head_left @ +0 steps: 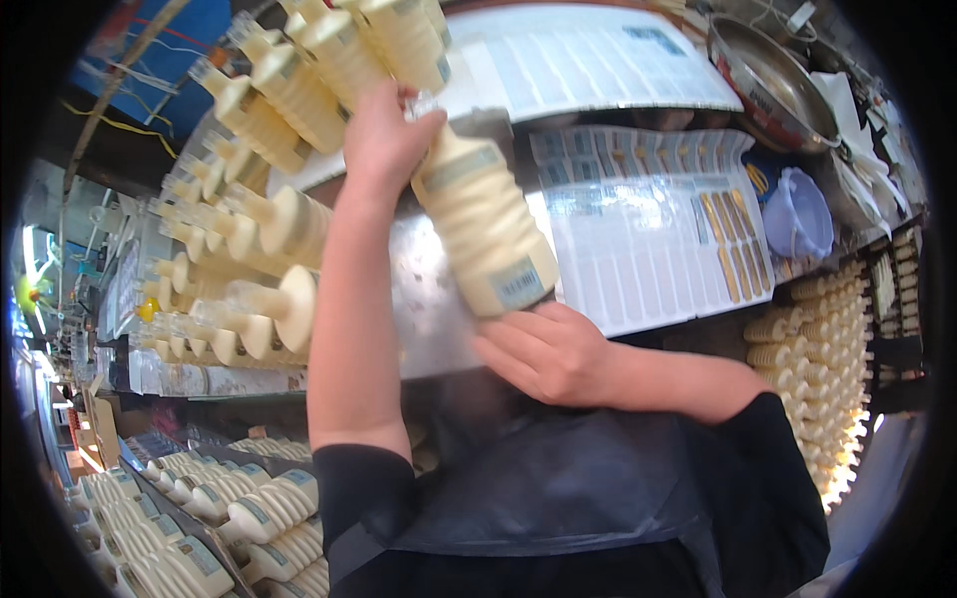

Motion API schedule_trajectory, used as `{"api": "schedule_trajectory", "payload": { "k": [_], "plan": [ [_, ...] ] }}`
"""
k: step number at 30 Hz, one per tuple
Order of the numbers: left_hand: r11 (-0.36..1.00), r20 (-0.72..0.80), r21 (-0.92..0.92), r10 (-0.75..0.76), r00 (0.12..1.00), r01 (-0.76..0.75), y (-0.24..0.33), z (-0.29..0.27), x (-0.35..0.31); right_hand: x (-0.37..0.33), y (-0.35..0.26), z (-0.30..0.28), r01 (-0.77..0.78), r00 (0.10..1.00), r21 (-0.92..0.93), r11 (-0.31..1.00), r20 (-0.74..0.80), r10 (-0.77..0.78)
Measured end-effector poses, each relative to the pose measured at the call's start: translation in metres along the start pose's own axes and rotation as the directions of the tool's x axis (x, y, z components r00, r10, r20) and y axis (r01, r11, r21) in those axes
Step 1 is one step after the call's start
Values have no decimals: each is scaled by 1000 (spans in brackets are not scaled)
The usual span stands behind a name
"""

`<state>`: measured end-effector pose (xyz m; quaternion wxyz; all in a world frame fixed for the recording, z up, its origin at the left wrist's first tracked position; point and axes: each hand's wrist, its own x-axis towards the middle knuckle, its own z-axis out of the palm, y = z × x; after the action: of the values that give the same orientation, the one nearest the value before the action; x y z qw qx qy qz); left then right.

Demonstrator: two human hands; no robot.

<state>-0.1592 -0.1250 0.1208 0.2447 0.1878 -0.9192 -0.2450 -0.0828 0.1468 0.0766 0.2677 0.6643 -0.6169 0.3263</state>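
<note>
The left hand (381, 140) has thumb and fingers closed around the top of a cream bottle (483, 214), which slants between both hands; its body is moulded in soft, wavy ribs, with a pale blue label near the base. Against that base lies the right hand (548, 351), fingers nearly straight and close together; whether they pinch it, I cannot tell. Beyond and right of these fingers spreads a glossy sheet (638, 239) with slim golden strips (733, 249). Left of the left fingers, ribbed bottles (289, 95) crowd in rows.
</note>
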Motion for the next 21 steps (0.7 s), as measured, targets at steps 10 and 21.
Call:
{"api": "schedule_trajectory", "payload": {
  "k": [10, 21],
  "plan": [
    [661, 143, -705, -223, 964, 257, -2, -65, -68, -33, 24, -8, -415, 909, 117, 902, 5, 417],
    [997, -479, -19, -70, 875, 69, 31, -104, -82, -117, 73, -83, -684, -12, 675, -278, 371, 929]
  ]
}}
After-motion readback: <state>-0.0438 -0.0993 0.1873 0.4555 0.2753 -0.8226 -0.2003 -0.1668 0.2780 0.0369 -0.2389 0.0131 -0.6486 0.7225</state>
